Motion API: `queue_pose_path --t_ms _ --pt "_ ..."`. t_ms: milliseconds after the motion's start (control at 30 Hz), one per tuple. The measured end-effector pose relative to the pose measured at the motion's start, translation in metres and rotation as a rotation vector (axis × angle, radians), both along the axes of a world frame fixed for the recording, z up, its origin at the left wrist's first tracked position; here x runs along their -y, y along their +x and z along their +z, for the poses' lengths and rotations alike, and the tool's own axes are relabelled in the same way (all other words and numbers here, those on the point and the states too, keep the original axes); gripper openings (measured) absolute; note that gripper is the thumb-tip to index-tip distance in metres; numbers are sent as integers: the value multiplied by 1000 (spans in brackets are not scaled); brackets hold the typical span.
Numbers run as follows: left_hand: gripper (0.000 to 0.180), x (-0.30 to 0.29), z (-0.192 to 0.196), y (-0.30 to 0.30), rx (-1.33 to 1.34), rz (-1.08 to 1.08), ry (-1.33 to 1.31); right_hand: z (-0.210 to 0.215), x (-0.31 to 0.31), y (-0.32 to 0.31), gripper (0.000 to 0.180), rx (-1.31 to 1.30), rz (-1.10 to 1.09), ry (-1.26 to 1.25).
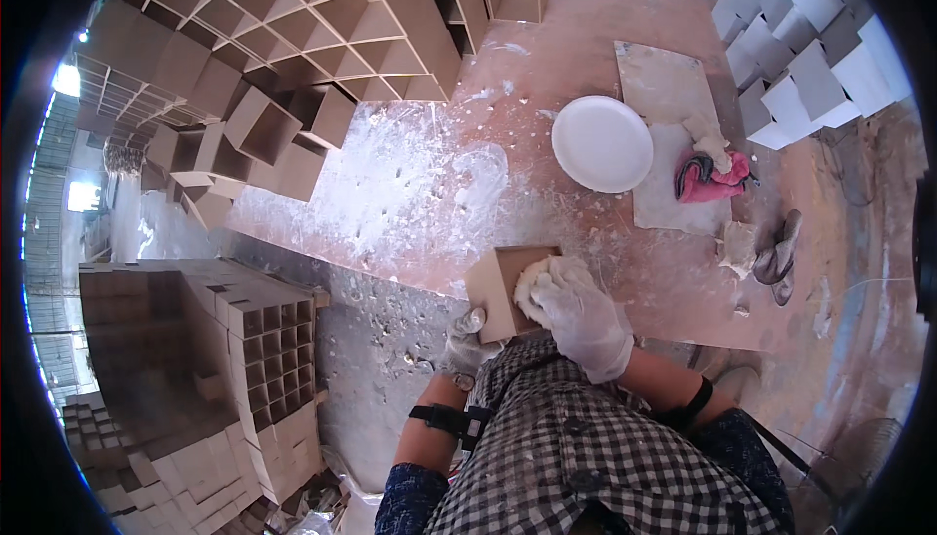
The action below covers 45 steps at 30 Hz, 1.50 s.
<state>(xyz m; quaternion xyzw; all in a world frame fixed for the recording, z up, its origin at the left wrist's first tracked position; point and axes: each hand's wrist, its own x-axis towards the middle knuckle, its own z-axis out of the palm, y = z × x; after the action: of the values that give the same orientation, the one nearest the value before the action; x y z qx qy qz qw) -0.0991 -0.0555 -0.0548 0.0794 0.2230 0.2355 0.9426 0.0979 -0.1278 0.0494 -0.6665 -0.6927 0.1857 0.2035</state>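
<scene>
Right hand (584, 315), in a white glove: fingers bent and bunched together over a cream fluffy pad (528, 291), pressing it at the mouth of an open brown cardboard box (491, 296). Left hand (467, 342), in a greyish-white glove: thumb against the box's lower left side, hand partly closed on it; remaining fingers mostly hidden, grip beneath cannot be told.

Box held close before the body, by the near edge of a reddish-brown flat surface (576, 52) dusted with white powder; whether it rests on anything, unclear. Mouth faces up and to the person's right, a plain wall to the left. Right hand blocks most of the opening; long axis cannot be told.

Beyond the right hand, well apart: a white round shallow dish (602, 144), overlapping the left edge of a pale rectangular sheet (672, 215). On that sheet's right edge, a crumpled pink-and-dark cloth (698, 182). By the surface's right edge, grey-brown slippers (778, 260).

Outward: stacked white boxes (805, 86) past the far right corner; brown open-fronted box stacks (415, 22) along the far left; another brown stack (278, 369) off the near left.
</scene>
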Motion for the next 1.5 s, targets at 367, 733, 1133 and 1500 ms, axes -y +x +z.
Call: queue_pose_path --t_ms 367,733,1133,1500 --pt "67 6 37 1 36 -11 -114 -7 -6 -41 26 -22 -163 116" --pt "67 20 4 -5 -287 9 321 -24 0 -32 15 36 -470 41" --pt "58 16 8 -3 -99 72 54 -29 20 -47 19 -63 -505 5" --pt "60 18 9 -9 -103 15 47 -40 -20 -30 15 -1177 -890 84"
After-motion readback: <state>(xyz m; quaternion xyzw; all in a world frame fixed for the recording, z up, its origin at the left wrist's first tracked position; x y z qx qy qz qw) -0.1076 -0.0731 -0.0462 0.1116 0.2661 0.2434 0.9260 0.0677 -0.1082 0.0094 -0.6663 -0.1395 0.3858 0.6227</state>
